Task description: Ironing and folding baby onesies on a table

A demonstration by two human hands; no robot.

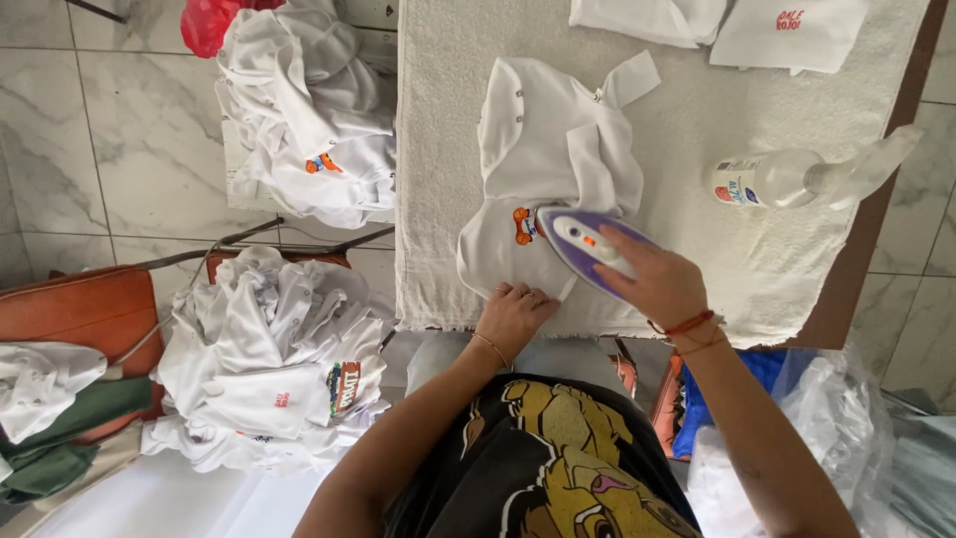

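Note:
A white shirt with a small orange emblem lies spread on a table covered by a white towel. My right hand grips a purple and white iron that rests on the shirt's lower part, its tip pointing toward the emblem. My left hand presses flat on the shirt's near hem, just left of the iron, fingers together.
A clear spray bottle lies on the towel at the right. Folded white clothes sit at the far edge. Piles of white shirts rest at the left, another pile on an orange-brown chair. Plastic bags stand at the lower right.

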